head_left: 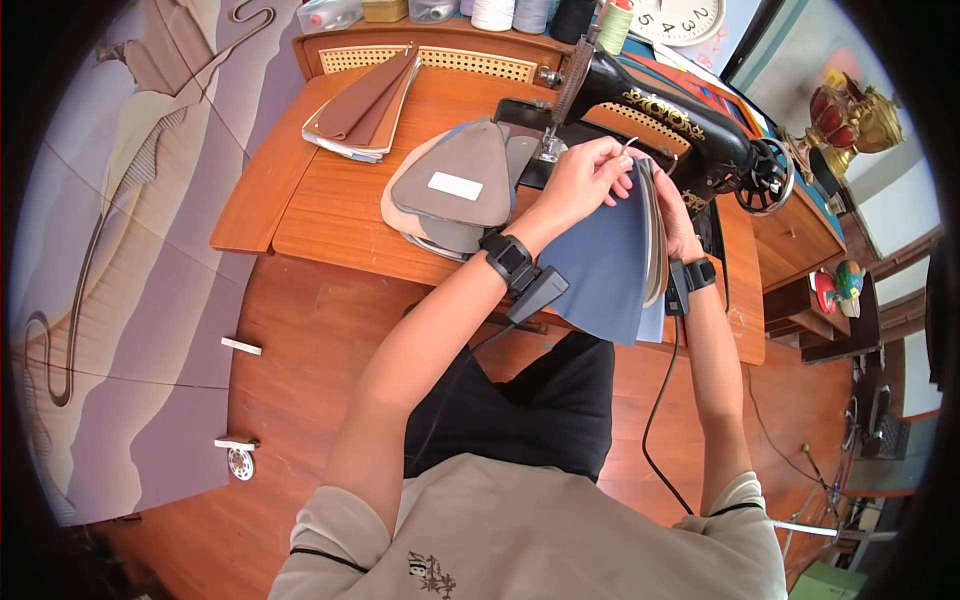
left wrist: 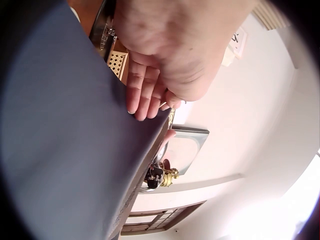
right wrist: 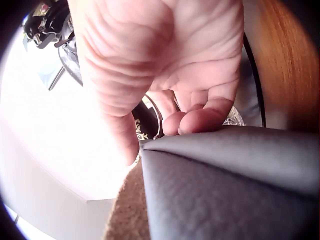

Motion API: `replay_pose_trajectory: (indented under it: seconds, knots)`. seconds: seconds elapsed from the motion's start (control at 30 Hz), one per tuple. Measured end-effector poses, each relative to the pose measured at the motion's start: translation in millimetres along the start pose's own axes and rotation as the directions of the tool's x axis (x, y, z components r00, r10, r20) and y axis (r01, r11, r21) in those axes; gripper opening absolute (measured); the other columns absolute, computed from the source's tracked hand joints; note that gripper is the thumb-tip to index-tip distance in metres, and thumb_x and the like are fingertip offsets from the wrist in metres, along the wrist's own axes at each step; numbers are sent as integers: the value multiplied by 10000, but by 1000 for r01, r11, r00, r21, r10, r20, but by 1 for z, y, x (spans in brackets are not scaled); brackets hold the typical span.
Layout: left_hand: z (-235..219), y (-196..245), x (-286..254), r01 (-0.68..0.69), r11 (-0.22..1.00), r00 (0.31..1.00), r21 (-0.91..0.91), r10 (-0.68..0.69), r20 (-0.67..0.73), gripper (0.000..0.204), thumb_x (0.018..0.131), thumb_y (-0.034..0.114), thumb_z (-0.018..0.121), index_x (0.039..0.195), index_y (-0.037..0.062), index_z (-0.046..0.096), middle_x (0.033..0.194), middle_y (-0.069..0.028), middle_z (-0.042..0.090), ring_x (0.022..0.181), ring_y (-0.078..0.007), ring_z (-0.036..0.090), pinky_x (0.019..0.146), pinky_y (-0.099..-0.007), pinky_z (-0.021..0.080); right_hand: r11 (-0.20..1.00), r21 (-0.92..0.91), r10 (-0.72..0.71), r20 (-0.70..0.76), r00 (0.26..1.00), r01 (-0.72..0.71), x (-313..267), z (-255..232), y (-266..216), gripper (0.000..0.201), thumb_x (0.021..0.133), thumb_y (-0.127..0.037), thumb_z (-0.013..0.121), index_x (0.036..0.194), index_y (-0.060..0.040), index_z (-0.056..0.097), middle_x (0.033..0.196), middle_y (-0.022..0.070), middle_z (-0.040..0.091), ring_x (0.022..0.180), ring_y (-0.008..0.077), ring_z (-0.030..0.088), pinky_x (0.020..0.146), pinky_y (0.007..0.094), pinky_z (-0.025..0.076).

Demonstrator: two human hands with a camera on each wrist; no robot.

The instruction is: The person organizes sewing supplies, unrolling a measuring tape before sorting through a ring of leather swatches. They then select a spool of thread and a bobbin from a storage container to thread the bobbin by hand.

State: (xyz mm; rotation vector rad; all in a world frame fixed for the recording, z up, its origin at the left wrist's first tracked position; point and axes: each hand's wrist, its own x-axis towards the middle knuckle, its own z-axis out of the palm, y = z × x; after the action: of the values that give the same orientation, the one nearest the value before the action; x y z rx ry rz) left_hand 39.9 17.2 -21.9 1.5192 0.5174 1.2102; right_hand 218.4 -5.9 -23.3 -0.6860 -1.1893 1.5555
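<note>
A stack of blue leather panels (head_left: 600, 255) hangs fanned out below both hands, its narrow top corner at the fingertips. The right hand (head_left: 677, 212) grips that corner from the right; in the right wrist view its thumb and curled fingers lie on either side of the grey-looking leather (right wrist: 215, 185). Close beside it, the left hand (head_left: 590, 180) pinches a thin curved strip (head_left: 630, 143) between thumb and forefinger, its far end hidden by the fingers. In the left wrist view the other fingers of the left hand (left wrist: 165, 55) lie along the panel's edge.
A black sewing machine (head_left: 660, 115) stands just behind the hands. Rounded grey panels (head_left: 450, 205) with a white label lie left on the wooden table (head_left: 335, 215). Brown panels (head_left: 365, 105) lie farther back. Thread spools (head_left: 492, 14) and a clock (head_left: 680, 15) line the rear.
</note>
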Motion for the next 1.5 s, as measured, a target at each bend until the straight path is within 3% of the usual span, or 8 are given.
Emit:
replay_pose_trajectory:
  seconds: [0.1,0.3,0.47,0.63,1.17,1.3,1.37,1.5]
  knots:
    - [1,2,-1,-32,999,999,-26,32,10,211,955,190,537,905,-8,590,768,-93,656,677,-138,650,558,-249,532,995,62,74,76,994,-79,-4,-9,1,624,896,-462,589,1331,-45,430,1128,46,554,992,111,564,837,268,519]
    - [-1,-2,-1,24,1000,1000,-1,-24,-20,205,951,181,547,897,-10,597,754,-100,658,641,-137,649,533,-239,520,979,-165,129,51,990,-119,-10,-5,-2,733,790,-517,698,1290,-46,444,1130,57,544,997,122,576,837,278,532]
    - [1,-2,-1,44,999,999,-7,-44,-18,194,940,173,566,892,-12,601,737,-88,649,605,-115,628,496,-233,498,971,-138,192,-35,981,-195,-8,-7,-2,511,806,-360,659,1180,-57,490,1015,54,569,883,122,602,762,261,535]
    - [1,-1,0,31,999,1000,-22,-31,3,167,930,139,575,884,-19,607,730,-73,631,558,-90,584,462,-213,459,968,-177,156,-122,980,-176,-6,-12,2,469,788,-333,642,1150,-68,507,962,47,582,812,107,597,690,239,522]
    - [1,-6,1,79,996,995,-50,-76,59,133,926,121,575,952,10,506,716,-66,595,570,-101,583,448,-205,436,998,-63,13,41,999,-10,3,-6,5,339,738,-227,577,1041,-85,518,917,39,537,856,140,532,777,264,457]
    - [2,5,0,188,975,981,120,-181,-64,261,908,126,582,1091,-9,453,877,-105,602,750,-131,621,564,-246,496,996,-56,67,82,994,-63,3,-4,-2,281,700,-206,564,948,-87,508,877,60,557,823,148,539,749,263,470]
    - [-3,13,2,-37,923,999,383,46,-15,316,893,145,600,1119,-36,473,929,-112,609,817,-145,632,673,-271,509,996,-54,71,108,992,-66,2,-4,-5,258,699,-204,552,922,-86,498,880,67,561,816,151,539,734,264,476]
    - [-56,56,16,-128,733,991,668,62,121,235,878,208,627,988,2,612,948,-66,644,874,-151,632,747,-288,501,997,-75,39,177,983,-26,7,-15,-1,250,692,-187,536,915,-84,494,875,73,559,790,154,524,731,275,464]
